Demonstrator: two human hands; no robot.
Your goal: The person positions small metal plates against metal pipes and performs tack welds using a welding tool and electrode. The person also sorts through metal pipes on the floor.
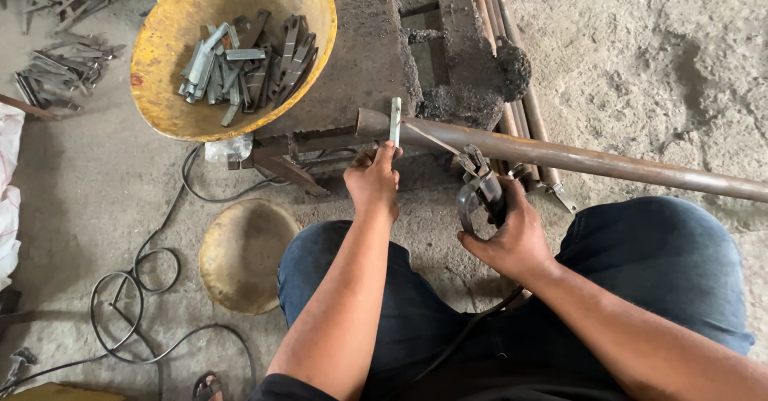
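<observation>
My left hand (374,182) pinches a short flat metal strip (395,121) and holds it upright against the end of a long rusty round pipe (576,159). My right hand (510,237) grips a welding electrode holder (481,190); its thin rod (432,139) reaches up-left to the spot where strip and pipe meet. The pipe lies across a dark steel frame (376,57) and runs off to the right. My legs in blue jeans are below both hands.
A tilted yellow pan (164,89) holding several flat metal strips rests on the frame at upper left. An upturned pan (244,255) lies on the floor. Black cable loops (132,289) lie at lower left. Scrap metal piles (56,73) sit far left.
</observation>
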